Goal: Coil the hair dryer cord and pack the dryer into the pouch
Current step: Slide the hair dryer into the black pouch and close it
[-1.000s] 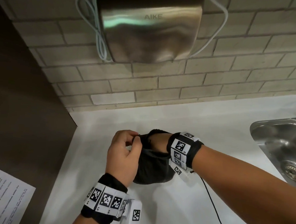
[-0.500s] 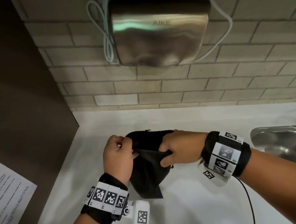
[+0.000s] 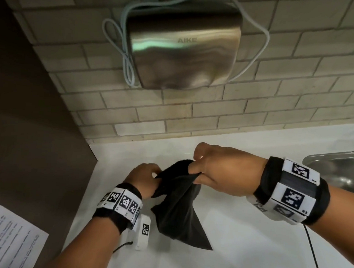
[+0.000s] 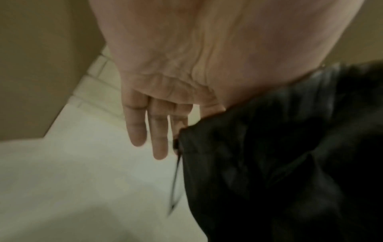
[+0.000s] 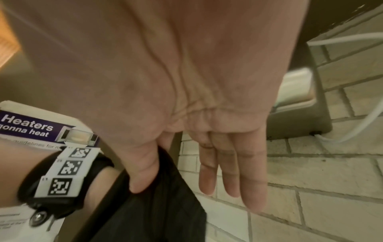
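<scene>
This looks like a shared kitchen or washroom corner. A shiny metal hand dryer [image 3: 183, 51] hangs on a wall of pale bricks [image 3: 298, 95], with a white cord [image 3: 123, 54] looped beside it. Below is a white bench [image 3: 248, 241] with a steel sink [image 3: 339, 170] at the right. A printed notice [image 5: 31, 127] says "Heaters".
</scene>
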A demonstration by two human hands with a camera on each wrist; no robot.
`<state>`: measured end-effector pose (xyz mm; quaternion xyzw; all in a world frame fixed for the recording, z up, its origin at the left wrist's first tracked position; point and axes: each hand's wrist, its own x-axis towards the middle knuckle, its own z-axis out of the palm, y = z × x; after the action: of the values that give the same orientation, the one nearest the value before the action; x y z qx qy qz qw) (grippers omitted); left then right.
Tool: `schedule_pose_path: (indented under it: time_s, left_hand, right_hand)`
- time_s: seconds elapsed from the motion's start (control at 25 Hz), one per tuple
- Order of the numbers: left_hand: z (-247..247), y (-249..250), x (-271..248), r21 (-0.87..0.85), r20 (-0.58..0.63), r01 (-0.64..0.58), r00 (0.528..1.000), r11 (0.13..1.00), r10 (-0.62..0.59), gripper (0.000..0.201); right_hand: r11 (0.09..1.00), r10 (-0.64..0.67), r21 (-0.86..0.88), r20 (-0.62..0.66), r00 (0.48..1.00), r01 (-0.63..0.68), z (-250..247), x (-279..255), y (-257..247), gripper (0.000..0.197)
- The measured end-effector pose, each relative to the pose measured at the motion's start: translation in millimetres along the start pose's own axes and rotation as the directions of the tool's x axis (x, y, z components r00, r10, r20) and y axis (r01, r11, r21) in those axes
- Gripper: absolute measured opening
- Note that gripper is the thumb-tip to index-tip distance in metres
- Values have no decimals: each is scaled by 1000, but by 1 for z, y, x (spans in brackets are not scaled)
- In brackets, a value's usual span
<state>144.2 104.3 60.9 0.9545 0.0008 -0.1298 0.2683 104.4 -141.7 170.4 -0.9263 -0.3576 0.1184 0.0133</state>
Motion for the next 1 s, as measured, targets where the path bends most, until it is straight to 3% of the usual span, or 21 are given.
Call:
schedule_pose_path:
  time_s: [0.12,0.2,0.32,0.4,0.48,0.56,0.64,0.72,0.88,0.96,1.0]
  left_hand:
    - [5,-18,-2,-21,21,-32,999,999,33,25]
    - [7,-29,-9,-244,-58,-34,998,969,20,29]
    - [0,-42,-23,-572,-136,-21,988,820,-70,38]
    - [-5,-45,-31,-788,-112,-49,991,613,-66,44]
    - [-6,-42,-41,-958,-78,-51,993,280,-84,36]
    - [-2,-42,-46,-991,-72,-56,988,123,-135,28]
    - [5,-52,-45,-992,-85,-67,978,104,-189,33]
    - [9,-65,-45,-994,-81,-66,979,82,-190,44]
    - [22,-83,-56,-979,-139,-123,986,160,-90,64]
    - [36,-96,-58,-967,-156,-151,988,203,-10,87]
    - [45,-102,-57,-951,-158,-153,987,268,5,98]
  right_hand:
    - [997,20,68,1,1000,-20,-3,-2,8,26]
    - [989,62,135,35,997,-67,-7,-5,14,23]
    - [973,113,194,55,992,-122,-6,-8,32,16]
    - [935,148,320,36,988,-152,2,-3,43,15]
    - [818,186,554,3,983,-156,11,8,48,18]
    - [696,181,711,-30,983,-106,18,20,44,23]
    - [636,171,771,-87,981,-42,27,32,40,30]
    - [550,219,835,-131,967,-11,37,45,34,26]
    - [386,314,922,-88,945,-43,59,69,19,19]
    - [343,324,939,-90,942,-29,64,78,9,20]
    - [327,311,945,-92,946,-16,63,82,4,20]
